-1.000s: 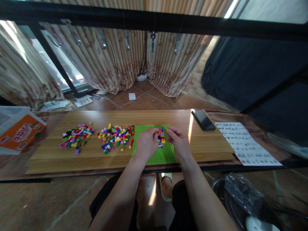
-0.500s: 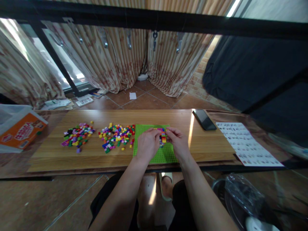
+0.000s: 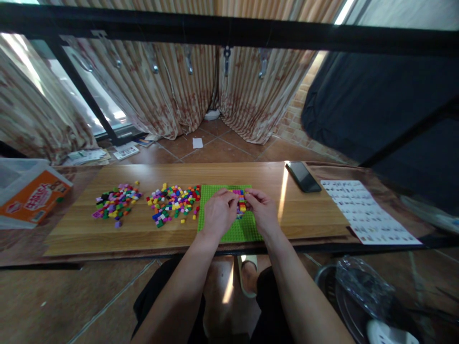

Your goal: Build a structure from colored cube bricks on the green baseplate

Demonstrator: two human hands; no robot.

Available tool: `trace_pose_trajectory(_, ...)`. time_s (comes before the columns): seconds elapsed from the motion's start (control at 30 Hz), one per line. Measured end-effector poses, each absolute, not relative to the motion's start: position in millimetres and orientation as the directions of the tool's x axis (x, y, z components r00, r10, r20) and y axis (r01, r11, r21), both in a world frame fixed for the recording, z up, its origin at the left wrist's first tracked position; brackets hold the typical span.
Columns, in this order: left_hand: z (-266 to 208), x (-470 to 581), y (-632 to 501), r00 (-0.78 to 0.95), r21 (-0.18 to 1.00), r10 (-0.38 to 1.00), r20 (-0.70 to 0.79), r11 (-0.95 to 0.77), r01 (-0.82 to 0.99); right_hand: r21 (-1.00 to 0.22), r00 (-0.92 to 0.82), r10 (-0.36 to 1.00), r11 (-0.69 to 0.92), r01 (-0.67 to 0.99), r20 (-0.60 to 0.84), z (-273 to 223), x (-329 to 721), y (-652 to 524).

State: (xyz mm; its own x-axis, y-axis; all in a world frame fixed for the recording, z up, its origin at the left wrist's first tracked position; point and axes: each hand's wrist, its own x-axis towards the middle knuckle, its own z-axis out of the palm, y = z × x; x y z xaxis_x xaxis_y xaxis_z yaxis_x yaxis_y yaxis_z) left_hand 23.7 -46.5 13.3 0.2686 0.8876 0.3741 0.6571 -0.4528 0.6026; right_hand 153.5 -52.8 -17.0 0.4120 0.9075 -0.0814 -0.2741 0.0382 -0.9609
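On the green baseplate (image 3: pixel 240 234) stands a small cluster of coloured building bricks (image 3: pixel 242 206), with red, yellow, purple and blue showing. My left hand (image 3: pixel 219 212) is closed at the left side of the cluster, its thumb and forefinger pinched together and partly covering the bricks. From the right, my right hand (image 3: pixel 263 208) is closed in a pinch with its fingertips at the cluster's edge. Whether a separate brick sits between either hand's fingers is too small to make out.
Two piles of loose bricks, a near pile (image 3: pixel 175 200) and a farther pile (image 3: pixel 116 203), lie left of the baseplate. A clear tub (image 3: pixel 21 172) with an orange label stands at far left. On the right are a phone (image 3: pixel 303 177) and a printed sheet (image 3: pixel 369 212).
Both hands stay at the brick cluster with almost the same finger positions. The whole view has shifted slightly; nothing has visibly been let go.
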Motion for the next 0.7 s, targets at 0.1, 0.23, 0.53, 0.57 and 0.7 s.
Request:
trace_pose_trajectory(0.1,13,25,-47,0.251,0.606,0.894,0.371,-0.438,0.665,-0.956,0.418,0.904,0.039,-0.291,-0.091,-18,153,-53)
trace_pose_trajectory(0.23,10,26,-48,0.245,0.593,0.889,0.386,-0.442,0.673,-0.952,0.413,0.905,0.035,-0.304,-0.099,-19,152,-55)
trace_pose_trajectory(0.53,5,24,-49,0.241,0.638,0.879,0.412,-0.467,0.612,-0.959,0.464,0.885,0.091,-0.269,-0.046,-15,155,-57)
trace_pose_trajectory(0.57,5,23,-49,0.235,0.66,0.882,0.408,-0.463,0.591,-0.956,0.47,0.882,0.106,-0.273,-0.036,-14,157,-57)
trace_pose_trajectory(0.7,7,15,-46,0.153,0.759,0.912,0.381,-0.403,0.511,-0.936,0.447,0.894,0.134,-0.326,-0.028,-7,159,-59)
